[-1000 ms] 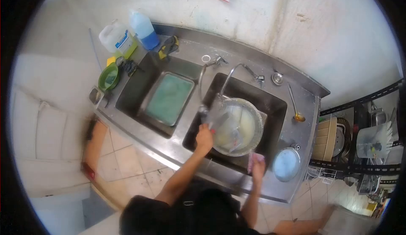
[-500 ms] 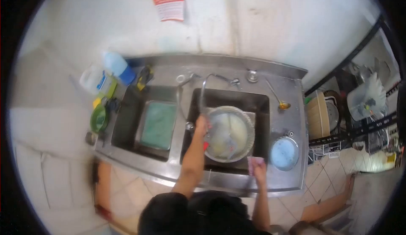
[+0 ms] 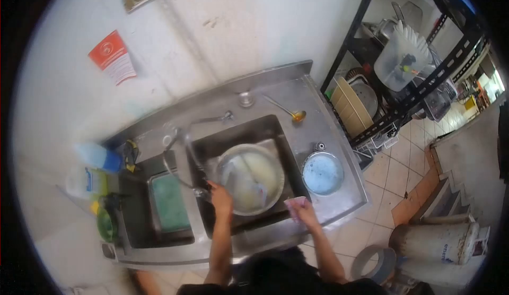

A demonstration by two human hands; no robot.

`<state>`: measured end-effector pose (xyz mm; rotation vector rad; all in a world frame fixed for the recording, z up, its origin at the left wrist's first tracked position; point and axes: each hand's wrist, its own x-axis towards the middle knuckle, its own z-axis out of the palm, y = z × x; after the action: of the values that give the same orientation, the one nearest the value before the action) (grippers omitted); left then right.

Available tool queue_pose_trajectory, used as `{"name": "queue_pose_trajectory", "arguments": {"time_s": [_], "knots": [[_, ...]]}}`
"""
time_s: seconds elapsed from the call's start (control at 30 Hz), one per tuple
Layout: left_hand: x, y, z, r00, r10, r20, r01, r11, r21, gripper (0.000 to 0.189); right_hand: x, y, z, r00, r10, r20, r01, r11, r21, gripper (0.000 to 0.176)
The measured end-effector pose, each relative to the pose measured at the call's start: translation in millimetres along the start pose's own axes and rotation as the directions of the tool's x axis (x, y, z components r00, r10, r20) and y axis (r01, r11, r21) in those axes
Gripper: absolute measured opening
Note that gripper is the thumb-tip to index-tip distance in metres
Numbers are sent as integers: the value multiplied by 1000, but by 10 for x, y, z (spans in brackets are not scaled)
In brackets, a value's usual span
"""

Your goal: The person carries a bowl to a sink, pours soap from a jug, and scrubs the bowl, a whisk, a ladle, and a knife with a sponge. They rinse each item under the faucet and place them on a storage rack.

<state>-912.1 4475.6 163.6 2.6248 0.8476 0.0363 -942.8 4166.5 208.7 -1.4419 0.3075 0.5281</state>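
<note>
In the right sink basin point(image 3: 204, 136) stands a large round metal pot point(image 3: 282, 181) with cloudy pale liquid and a utensil in it. My left hand point(image 3: 221, 199) is at the pot's left side, its fingers closed around the lower end of a curved faucet spout point(image 3: 192, 154). Just right of it in view, beyond the pot's lower right rim, my right hand point(image 3: 303, 213) pinches a pink cloth point(image 3: 292, 203) over the basin's front corner. A metal bowl of bluish soapy water point(image 3: 322, 173) sits on the counter to the right.
The left basin holds a tray of greenish water point(image 3: 170, 202). Bottles point(image 3: 101, 157) and a green bowl point(image 3: 106, 225) stand at the left. A ladle point(image 3: 286, 109) lies behind the bowl. A black shelf rack point(image 3: 366, 56) and a gas cylinder point(image 3: 437, 244) are on the right.
The view has turned to the right, bringing the gas cylinder and more of the rack in. My left hand stays at the spout, and my right hand still holds the pink cloth.
</note>
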Motion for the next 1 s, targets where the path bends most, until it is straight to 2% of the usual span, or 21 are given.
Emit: {"name": "queue_pose_trajectory", "arguments": {"time_s": [0.03,0.07,0.2,0.23,0.27,0.3,0.33,0.37,0.43,0.47,0.5,0.53,0.57,0.63,0.7,0.73,0.8,0.87,0.9,0.97,1.0], "knots": [[-215,242,-271,989,12,150,3,995,-100,62,9,44,-32,1000,6,-10,-6,1000,10,20],[-326,490,-440,987,20,159,-5,996,-93,62,-14,-12,-17,999,31,-9,-31,999,44,21],[-99,1569,-340,873,488,12,-370,677,-636,42,-156,-248,7,997,57,-41,-53,994,96,22],[-2,1959,-219,889,458,12,-306,613,-728,32,-144,-197,-27,997,63,-36,-60,995,83,22],[267,2299,0,792,487,368,30,571,-820,29,-126,-96,-70,999,0,-33,1,999,32,22],[404,2688,-5,678,516,523,267,491,-829,25,-107,-40,-109,998,-64,-18,63,998,-23,21],[503,3020,263,692,528,493,380,314,-870,26,-168,-143,-106,997,34,-64,-34,999,-13,20],[647,3408,326,717,466,519,228,546,-806,24,-159,-129,-115,999,35,-37,-37,998,-42,20],[960,3982,803,605,474,640,224,670,-708,28,-195,-9,-165,984,-139,-114,133,990,-53,18],[1071,4245,1326,663,541,517,-124,761,-637,30,-203,88,-246,990,-110,-87,103,991,-90,19],[1182,4503,1841,708,597,378,-474,798,-373,32,-190,172,-350,994,-84,-65,75,989,-129,19],[1293,4758,2342,734,638,233,-646,762,-51,35,-202,186,-403,995,-82,-54,77,994,-80,20],[1268,4849,2410,742,630,227,-636,769,-56,35,-227,50,-395,996,-81,-46,77,993,-93,20],[1085,4831,2458,966,255,44,-251,965,-72,37,-336,-180,-284,988,127,-88,-115,985,132,21],[1033,4697,1715,811,525,259,-527,847,-68,36,-282,-70,-264,986,127,-104,-115,986,118,23],[1003,4626,1324,690,632,353,-638,761,-115,35,-288,-97,-302,990,139,-33,-140,990,-8,23],[972,4414,555,689,641,338,-568,767,-298,27,-287,-286,-314,986,161,35,-156,981,-119,24],[1349,3980,587,720,678,-147,-571,457,-682,25,-387,-677,-307,983,-72,169,86,993,-78,24],[1657,3737,598,579,776,-252,-812,521,-262,27,-350,-762,-408,985,-69,160,82,994,-72,24],[2099,3277,757,585,801,-131,-804,593,35,28,-271,-939,-610,893,-445,62,423,788,-448,23],[2240,3079,888,568,819,-83,-791,571,221,27,-142,-1209,-559,941,-319,-114,254,887,-385,20]]}}
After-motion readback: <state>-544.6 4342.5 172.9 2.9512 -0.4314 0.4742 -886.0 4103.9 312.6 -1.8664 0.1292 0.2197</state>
